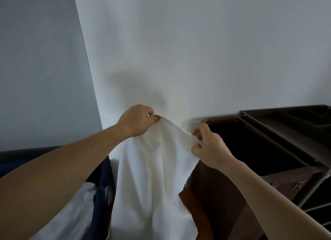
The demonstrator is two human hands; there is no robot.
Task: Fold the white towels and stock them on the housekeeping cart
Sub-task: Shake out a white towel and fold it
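A white towel hangs in loose folds in front of me, held up by its top edge. My left hand pinches the upper left part of that edge. My right hand pinches the edge a short way to the right, fingers curled round the cloth. The towel's lower end runs out of the bottom of the view. The dark brown housekeeping cart stands to the right, its top tray with dividers and an open dark bin just behind my right hand.
A plain white wall fills the background, with a corner edge at the left. A dark blue fabric bag with pale cloth or plastic inside sits at lower left. A brown fabric panel of the cart hangs behind the towel.
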